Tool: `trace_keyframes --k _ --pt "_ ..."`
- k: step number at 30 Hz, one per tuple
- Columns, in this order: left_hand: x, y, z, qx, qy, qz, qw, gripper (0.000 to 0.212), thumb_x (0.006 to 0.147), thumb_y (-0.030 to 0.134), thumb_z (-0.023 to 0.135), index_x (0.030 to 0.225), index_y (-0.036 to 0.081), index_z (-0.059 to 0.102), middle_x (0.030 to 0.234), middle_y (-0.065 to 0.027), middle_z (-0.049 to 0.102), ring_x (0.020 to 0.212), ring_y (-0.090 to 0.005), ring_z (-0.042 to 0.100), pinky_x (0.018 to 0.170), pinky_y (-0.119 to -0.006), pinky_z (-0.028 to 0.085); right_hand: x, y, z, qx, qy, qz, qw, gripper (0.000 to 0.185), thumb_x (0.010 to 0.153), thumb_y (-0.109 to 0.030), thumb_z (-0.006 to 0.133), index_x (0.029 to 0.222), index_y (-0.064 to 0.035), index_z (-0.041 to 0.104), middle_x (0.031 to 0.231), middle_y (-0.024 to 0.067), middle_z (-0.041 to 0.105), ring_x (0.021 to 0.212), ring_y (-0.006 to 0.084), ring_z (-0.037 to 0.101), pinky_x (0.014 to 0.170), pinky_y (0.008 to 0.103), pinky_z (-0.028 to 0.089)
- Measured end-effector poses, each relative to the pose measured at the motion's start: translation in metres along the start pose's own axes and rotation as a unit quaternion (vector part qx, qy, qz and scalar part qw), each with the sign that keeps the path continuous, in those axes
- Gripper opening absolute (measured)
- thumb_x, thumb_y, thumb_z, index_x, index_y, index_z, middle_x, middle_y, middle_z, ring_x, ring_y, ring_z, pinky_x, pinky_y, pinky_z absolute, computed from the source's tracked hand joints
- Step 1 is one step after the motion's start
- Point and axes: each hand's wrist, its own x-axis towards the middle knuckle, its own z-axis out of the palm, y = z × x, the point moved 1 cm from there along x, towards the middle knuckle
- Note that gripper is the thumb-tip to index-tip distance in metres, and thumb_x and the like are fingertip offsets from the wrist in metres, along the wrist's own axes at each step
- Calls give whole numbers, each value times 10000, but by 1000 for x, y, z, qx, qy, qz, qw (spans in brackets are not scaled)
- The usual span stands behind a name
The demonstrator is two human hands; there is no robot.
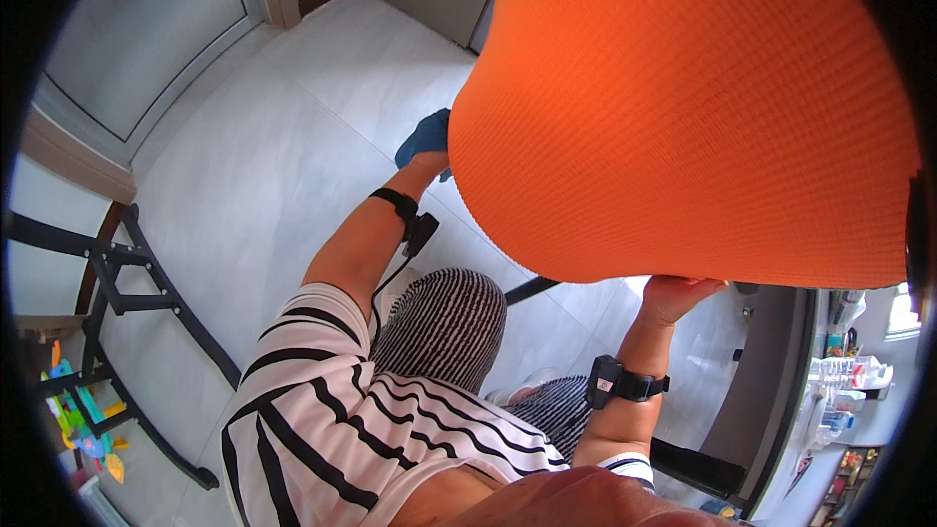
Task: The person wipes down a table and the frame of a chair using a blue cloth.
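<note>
A large orange ribbed-fabric cover (pixel 681 117), pulled smooth over a broad rounded form, fills the upper right close to the camera. The form looks like part of a chair, though its frame is hidden. My right hand (pixel 675 296) grips its lower edge, with the thumb along the fabric and the other fingers out of sight. At the left edge of the orange form, my left hand (pixel 432 161) is mostly hidden behind a dark blue cloth (pixel 423 139). The cloth bunches around that hand, which appears to hold it; its fingers cannot be seen.
Black metal chair frames (pixel 161 289) stand at the left, with a colourful plastic toy (pixel 88 410) behind them. A framed glass door (pixel 154 36) is at the upper left, above the pale tiled floor (pixel 219 219). Clear plastic bottles (pixel 849 373) stand on a surface at the right.
</note>
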Motion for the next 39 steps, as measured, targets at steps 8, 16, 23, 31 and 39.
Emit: trace_keyframes --k 8,16,23,31,39 --pt "-5 -30 -15 70 57 42 995 344 677 175 797 937 47 612 868 -146 655 802 -270 633 710 -369 506 -18 27 -24 -117 -99 -45 987 564 937 -553 507 1187 -48 513 1131 51 582 986 164 580 794 306 492" --pt "-49 -26 -92 94 205 140 964 896 369 276 920 1147 45 541 1096 -163 588 1077 -307 578 930 -362 448 -43 6 0 -85 -95 18 992 252 897 -135 410 996 22 581 897 61 610 766 132 565 628 243 447" --pt "-114 -74 -132 434 90 47 895 551 902 139 494 1393 -71 360 1445 -221 395 1368 -328 349 1165 -392 255 -45 -18 44 -202 -187 38 961 386 941 -358 546 1042 13 565 842 75 625 771 132 556 673 318 478" --pt "-186 95 -105 249 21 204 947 381 613 300 839 891 93 681 1050 -82 642 990 -272 595 895 -339 480 -49 -32 39 -290 -219 3 932 234 871 -243 579 923 -17 549 807 169 588 760 315 578 673 379 467" --pt "-208 162 -74 205 83 363 905 317 523 206 820 754 95 636 854 -61 624 883 -255 599 770 -334 491 -49 -21 33 -313 -218 10 924 346 865 -348 610 991 -30 561 885 180 598 838 340 593 753 396 471"
